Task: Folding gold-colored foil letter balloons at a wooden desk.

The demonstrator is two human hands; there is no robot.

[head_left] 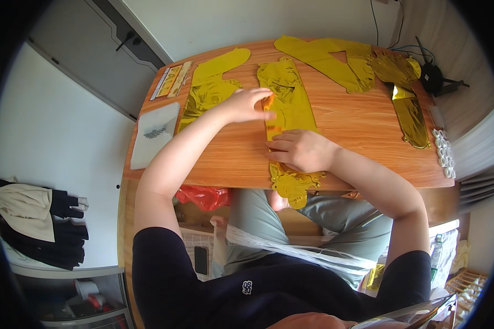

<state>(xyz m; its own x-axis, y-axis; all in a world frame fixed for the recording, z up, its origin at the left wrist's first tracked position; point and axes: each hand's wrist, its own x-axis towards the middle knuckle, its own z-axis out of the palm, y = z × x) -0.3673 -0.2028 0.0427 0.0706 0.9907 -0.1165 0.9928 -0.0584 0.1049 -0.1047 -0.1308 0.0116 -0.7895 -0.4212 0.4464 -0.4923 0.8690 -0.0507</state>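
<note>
A long gold foil balloon (299, 109) lies flat and uninflated in front of me. Its scalloped near end hangs over the table's front edge. At its left border, my left hand (246, 106) hovers with thumb and fingers apart, the fingertips slightly blurred. An orange tint shows along the foil beside those fingertips; I cannot tell whether it is a reflection or a separate strip. Lower down, my right hand (307, 150) rests on the same balloon, its fingers spread across the foil toward the left border.
Other flat gold foil balloons lie at the left (206, 93), back (335, 55) and right (410, 115) of the wooden table (236, 159). Also there are a white plastic sheet (156, 137), small cards (171, 80), a black router (432, 77) and white ribbon rolls (443, 153). White strands (296, 252) cross my lap.
</note>
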